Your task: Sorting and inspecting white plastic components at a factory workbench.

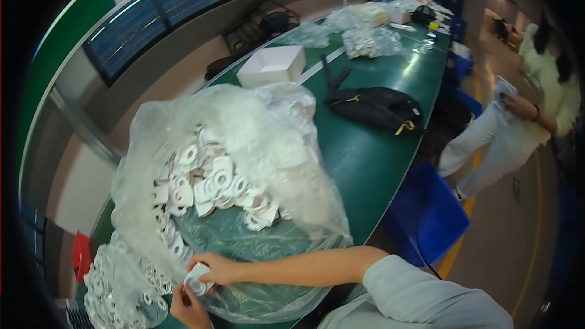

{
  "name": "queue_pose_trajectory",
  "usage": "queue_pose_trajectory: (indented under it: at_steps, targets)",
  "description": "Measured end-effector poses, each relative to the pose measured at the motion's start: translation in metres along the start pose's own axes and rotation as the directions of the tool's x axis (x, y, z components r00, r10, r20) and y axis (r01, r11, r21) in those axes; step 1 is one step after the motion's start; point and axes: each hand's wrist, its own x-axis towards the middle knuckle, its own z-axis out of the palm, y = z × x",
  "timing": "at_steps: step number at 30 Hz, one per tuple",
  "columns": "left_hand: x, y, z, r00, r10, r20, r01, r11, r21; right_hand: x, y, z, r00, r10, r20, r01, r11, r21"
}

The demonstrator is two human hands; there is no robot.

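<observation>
Low in the view, both my hands meet at a small white piece with a round ring on it [196, 279]. My right hand [218, 269] comes in from the right and grips its upper side between thumb and fingers. From below, my left hand [190, 311] pinches its lower left edge. Just beyond lies a large clear plastic bag [274, 140], spread open on the green table [359, 164]. Inside it sits a loose heap of similar white pieces [213, 183], some showing brownish faces. Another clear bag of white rings [116, 286] rests to the left of my hands.
Farther along the table are a white open box [272, 66], a black bag [381, 108] and several clear plastic bags [372, 39]. A blue bin [429, 210] stands beside the right table edge. A person [518, 103] holding something pale is at the right. Something red [81, 257] is at the far left.
</observation>
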Motion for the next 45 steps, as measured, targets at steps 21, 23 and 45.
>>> queue_pose_trajectory:
  at_steps: [21, 23, 45]
  targets:
    - [0.01, 0.033, -0.006, 0.998, -0.011, 0.062, 0.012, 1.0, -0.015, 0.036, 0.051, -0.022, 0.96, -0.264, -0.09, 0.231, 0.932, -0.279]
    - [0.004, 0.022, -0.013, 0.999, 0.034, 0.035, -0.033, 0.999, -0.021, 0.038, 0.053, -0.023, 0.917, -0.397, -0.038, 0.335, 0.818, -0.467]
    - [0.007, 0.009, -0.007, 0.977, -0.187, 0.102, 0.208, 0.941, -0.265, -0.007, -0.003, -0.004, 0.992, 0.107, 0.068, -0.115, 0.986, 0.123]
